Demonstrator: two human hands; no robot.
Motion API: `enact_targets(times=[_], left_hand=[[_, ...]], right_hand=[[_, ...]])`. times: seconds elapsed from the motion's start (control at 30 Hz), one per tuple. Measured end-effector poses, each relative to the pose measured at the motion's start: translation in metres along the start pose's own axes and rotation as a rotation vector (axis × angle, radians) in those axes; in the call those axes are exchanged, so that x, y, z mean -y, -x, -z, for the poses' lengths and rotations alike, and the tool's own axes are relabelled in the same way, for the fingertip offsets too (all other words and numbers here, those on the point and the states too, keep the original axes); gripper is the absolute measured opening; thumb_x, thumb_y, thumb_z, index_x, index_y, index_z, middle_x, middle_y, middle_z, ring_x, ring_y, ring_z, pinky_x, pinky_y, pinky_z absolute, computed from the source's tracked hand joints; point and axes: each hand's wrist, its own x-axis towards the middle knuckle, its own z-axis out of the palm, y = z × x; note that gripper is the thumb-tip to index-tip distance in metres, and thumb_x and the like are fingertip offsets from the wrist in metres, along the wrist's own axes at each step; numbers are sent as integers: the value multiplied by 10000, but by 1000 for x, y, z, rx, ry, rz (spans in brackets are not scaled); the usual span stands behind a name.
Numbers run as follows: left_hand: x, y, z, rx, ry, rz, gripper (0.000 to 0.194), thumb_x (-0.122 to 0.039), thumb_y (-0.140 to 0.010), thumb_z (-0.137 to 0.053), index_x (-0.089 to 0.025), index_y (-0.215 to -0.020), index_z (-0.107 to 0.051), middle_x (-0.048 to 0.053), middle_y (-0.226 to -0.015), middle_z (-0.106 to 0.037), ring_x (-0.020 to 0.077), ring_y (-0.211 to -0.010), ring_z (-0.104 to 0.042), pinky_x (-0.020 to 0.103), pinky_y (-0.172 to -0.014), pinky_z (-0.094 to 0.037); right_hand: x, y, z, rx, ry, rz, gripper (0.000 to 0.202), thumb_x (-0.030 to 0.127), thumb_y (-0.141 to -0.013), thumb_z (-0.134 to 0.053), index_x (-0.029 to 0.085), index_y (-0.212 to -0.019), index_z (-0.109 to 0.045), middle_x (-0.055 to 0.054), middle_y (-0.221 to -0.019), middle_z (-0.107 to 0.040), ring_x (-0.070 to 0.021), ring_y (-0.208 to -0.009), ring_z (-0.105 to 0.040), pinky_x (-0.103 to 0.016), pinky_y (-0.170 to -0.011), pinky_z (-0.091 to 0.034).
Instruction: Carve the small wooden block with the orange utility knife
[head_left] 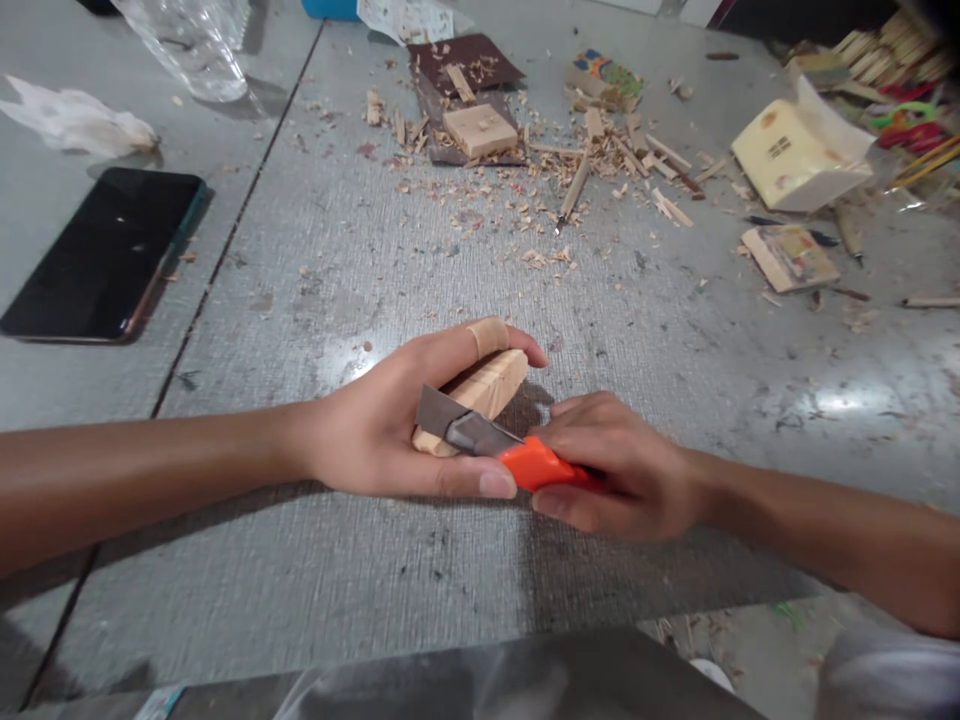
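Observation:
My left hand (382, 430) grips a small light piece of wood (491, 385), with the index finger along its far side and the thumb on the near side. A tan bandage (489, 337) wraps one finger of that hand. My right hand (626, 465) is closed round the orange handle of a utility knife (544, 465). Its broad grey blade reaches left across the near end of the wood, close to the base of my left thumb. Whether the edge bites into the wood I cannot tell.
Wood shavings and offcuts cover the far middle, around a square wood block (480, 130) on brown sandpaper (469, 65). A carving tool (574, 192) lies among them. At left are a phone (105, 255), crumpled tissue (75, 120) and clear cup (184, 45). A tissue pack (795, 150) stands right.

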Motion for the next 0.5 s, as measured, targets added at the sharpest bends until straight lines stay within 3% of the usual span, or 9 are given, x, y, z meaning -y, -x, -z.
enact_targets(times=[0.17,0.5], left_hand=[[0,0,0,-2,0,-1,650,-421,-758,-845,-313,-1329,-554,45,-964,-664,225,-755,-590,369,-609,-500],[0,-1,0,-14,-20,-1,673,-402,-699,-866,-323,-1297,-568,44,-977,-662,235,-774,-598,355,-599,-496]], right_hand=[[0,0,-1,-5,-8,-2,256,331,-1049,-569,216,-824,-531,69,-635,-484,-115,-549,-399,-300,-598,-281],[-1,0,-1,-12,-2,2,213,312,-1034,-583,209,-850,-557,69,-642,-492,-116,-553,-412,-306,-590,-281]])
